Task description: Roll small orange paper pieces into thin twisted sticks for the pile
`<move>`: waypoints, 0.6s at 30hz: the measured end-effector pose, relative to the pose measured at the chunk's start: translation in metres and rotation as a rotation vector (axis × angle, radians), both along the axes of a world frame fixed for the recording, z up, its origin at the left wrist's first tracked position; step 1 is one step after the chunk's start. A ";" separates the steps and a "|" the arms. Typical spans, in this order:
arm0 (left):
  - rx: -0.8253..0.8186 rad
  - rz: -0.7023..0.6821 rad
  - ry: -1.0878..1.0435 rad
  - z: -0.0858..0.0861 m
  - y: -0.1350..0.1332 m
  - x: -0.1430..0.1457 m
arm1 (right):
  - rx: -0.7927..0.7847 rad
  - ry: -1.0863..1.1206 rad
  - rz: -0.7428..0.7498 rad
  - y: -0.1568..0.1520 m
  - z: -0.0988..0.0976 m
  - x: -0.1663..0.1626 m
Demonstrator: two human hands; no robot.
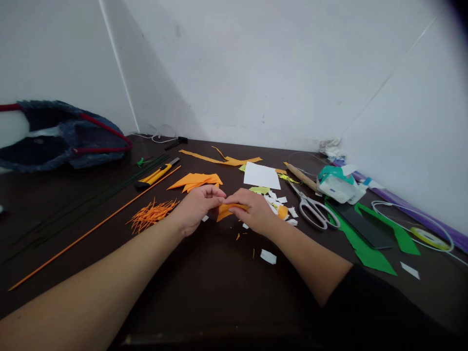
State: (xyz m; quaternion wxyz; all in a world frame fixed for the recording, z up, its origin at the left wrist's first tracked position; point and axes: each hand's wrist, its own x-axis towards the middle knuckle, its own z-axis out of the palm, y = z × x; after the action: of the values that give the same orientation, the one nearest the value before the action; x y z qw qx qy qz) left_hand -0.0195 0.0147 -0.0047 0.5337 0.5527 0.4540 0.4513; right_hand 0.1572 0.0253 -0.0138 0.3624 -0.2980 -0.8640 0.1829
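Observation:
My left hand (197, 208) and my right hand (252, 210) meet at the middle of the dark table (204, 282), both pinched on a small folded orange paper piece (227, 210). Just behind the hands lies a pile of orange paper triangles (197, 181). A heap of thin orange paper shreds (151, 214) lies to the left of my left hand. White paper scraps (280, 202) are scattered beside my right hand, and white-handled scissors (313, 207) lie further right.
A yellow utility knife (157, 174), a long orange stick (91, 229) and dark green wires (84, 202) lie at left, near a dark blue bag (62, 136). A white sheet (262, 176), green paper (365, 246), a tape dispenser (336, 184) and white cable (413, 219) sit right.

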 end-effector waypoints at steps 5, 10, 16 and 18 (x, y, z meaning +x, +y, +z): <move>-0.013 -0.034 -0.010 -0.002 0.003 -0.003 | -0.024 0.014 0.008 0.000 -0.001 -0.001; -0.004 -0.034 -0.008 0.000 0.002 -0.002 | -0.002 0.043 0.026 -0.002 0.003 -0.002; 0.009 0.019 0.063 -0.001 0.004 -0.001 | -0.025 0.071 0.046 -0.004 0.005 -0.002; 0.035 0.065 0.123 -0.003 0.008 -0.003 | -0.065 0.108 0.000 -0.004 0.005 -0.002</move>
State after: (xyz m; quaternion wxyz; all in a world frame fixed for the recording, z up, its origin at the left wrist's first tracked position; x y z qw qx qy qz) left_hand -0.0226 0.0223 -0.0072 0.4802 0.5735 0.4955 0.4416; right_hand 0.1554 0.0214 -0.0084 0.3986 -0.2993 -0.8367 0.2270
